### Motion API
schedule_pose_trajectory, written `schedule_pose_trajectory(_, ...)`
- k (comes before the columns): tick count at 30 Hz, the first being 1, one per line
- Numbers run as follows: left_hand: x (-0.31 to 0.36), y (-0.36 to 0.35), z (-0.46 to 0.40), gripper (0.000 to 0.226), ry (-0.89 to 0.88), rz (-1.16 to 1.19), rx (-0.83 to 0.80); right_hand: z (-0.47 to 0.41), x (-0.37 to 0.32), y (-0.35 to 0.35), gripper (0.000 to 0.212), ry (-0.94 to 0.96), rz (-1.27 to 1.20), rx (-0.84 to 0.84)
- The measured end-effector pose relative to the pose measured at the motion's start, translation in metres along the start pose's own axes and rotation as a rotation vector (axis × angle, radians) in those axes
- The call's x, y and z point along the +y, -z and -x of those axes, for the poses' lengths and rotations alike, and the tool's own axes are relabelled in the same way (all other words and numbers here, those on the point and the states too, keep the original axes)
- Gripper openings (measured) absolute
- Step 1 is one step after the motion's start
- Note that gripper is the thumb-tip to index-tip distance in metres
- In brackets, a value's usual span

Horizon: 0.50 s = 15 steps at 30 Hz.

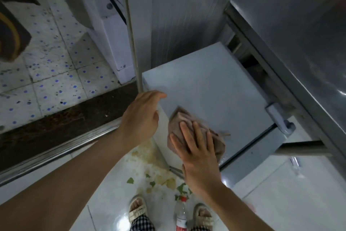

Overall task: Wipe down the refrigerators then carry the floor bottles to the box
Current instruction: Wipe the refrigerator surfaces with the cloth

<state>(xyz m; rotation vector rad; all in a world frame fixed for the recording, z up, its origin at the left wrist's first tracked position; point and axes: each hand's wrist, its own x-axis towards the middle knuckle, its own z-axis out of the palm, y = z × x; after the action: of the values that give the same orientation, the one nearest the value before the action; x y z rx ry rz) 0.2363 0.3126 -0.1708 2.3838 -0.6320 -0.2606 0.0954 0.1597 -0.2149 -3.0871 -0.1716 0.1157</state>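
A small grey refrigerator (204,88) stands below me, its flat top facing up. My right hand (194,148) presses a crumpled pinkish-brown cloth (215,137) flat on the front part of that top, fingers straight. At the top's front left corner my left hand (142,114) rests with relaxed fingers, holding nothing. A clear plastic bottle (181,214) with a red cap and red label stands on the white floor between my sandalled feet.
A larger steel refrigerator (292,30) rises on the right, with a grey door hinge (280,120) beside the small one. Green and yellowish scraps (161,180) litter the floor. A metal door track (56,148) and a thin pole (131,30) border a speckled tiled floor (46,65) at left.
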Motion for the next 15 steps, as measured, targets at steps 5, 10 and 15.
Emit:
schedule_pose_trajectory(5, 0.025, -0.027, -0.002, 0.052, -0.079, -0.021, -0.032, 0.010, 0.032, 0.001, 0.060, 0.044, -0.117, -0.022)
schedule_pose_trajectory(10, 0.049, -0.053, -0.015, 0.054, -0.071, -0.027, -0.045, -0.030, 0.118, 0.008, 0.062, -0.212, -0.079, 0.004)
schedule_pose_trajectory(15, 0.074, -0.079, -0.020, 0.057, -0.055, -0.144, -0.038, -0.054, 0.188, 0.016, 0.066, -0.370, 0.009, -0.065)
